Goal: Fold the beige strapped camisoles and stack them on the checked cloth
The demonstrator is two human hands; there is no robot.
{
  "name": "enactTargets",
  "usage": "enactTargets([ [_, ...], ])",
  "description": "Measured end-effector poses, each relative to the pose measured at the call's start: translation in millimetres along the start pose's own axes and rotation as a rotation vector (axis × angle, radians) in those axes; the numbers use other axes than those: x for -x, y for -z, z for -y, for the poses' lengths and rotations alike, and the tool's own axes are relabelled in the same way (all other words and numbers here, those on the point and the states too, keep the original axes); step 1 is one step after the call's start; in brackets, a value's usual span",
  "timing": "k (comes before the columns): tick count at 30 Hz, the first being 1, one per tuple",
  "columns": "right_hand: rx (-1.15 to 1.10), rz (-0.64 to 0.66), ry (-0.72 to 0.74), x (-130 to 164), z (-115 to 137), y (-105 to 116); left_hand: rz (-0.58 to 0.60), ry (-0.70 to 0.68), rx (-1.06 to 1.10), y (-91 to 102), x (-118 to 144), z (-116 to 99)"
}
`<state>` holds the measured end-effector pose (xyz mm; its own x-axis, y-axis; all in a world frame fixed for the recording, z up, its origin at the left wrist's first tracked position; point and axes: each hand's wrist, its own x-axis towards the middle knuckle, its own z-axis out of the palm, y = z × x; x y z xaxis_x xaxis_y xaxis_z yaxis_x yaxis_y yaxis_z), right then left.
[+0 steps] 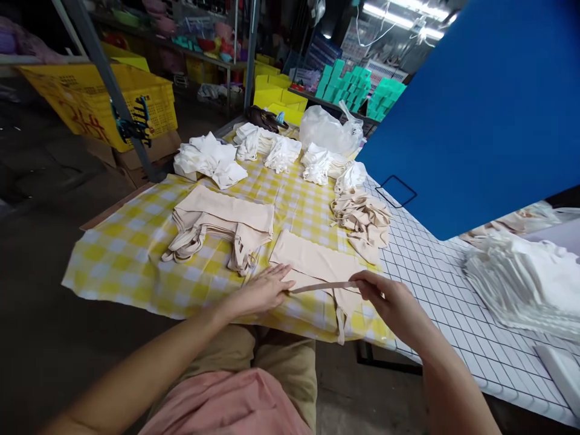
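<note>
A beige strappy top (317,257) lies spread at the near edge of the table. My left hand (265,290) rests on its left side, fingers stretched out flat, with the thumb near one end of a strap (321,286). Pinched at its other end by my right hand (385,296), that strap runs taut across the top. A second strap (339,317) hangs loose toward me. Left of it sits a stack of folded beige tops (222,220) with straps pointing my way. To the right is a crumpled heap of beige tops (362,220).
A yellow checked cloth (136,260) covers the table. White garments (211,158) and a clear plastic bag (330,130) stand at the back. A blue panel (475,121) looms at right above a grid-patterned surface (435,290) with stacked white garments (521,284). A yellow crate (149,109) is at left.
</note>
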<state>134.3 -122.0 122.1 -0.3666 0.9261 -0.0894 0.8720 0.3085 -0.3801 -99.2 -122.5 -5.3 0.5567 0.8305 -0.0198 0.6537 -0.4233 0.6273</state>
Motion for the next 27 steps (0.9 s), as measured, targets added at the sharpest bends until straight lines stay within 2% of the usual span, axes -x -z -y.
enactTargets([
  [3,-0.019,0.060,0.062,-12,4,5,0.011,-0.007,0.272,22.9,-14,-21],
  [6,-0.047,0.116,0.111,-22,9,7,0.035,-0.104,0.640,39.2,-32,-47],
  [9,-0.064,0.133,0.169,-28,11,9,0.078,-0.104,0.853,42.8,-46,-63],
  [13,-0.077,0.192,0.265,-29,8,5,0.060,-0.034,1.036,39.4,-47,-62],
  [15,-0.039,0.163,0.295,-30,5,-3,0.068,-0.019,1.095,38.5,-43,-59],
  [22,0.294,-0.144,0.461,-39,-6,-43,0.043,0.127,1.101,40.4,-27,-57],
  [25,0.440,-0.214,0.461,-37,-10,-55,0.071,0.154,1.085,38.5,-19,-58],
  [27,0.485,-0.242,0.440,-35,-11,-63,0.103,0.119,1.070,35.2,-16,-56],
])
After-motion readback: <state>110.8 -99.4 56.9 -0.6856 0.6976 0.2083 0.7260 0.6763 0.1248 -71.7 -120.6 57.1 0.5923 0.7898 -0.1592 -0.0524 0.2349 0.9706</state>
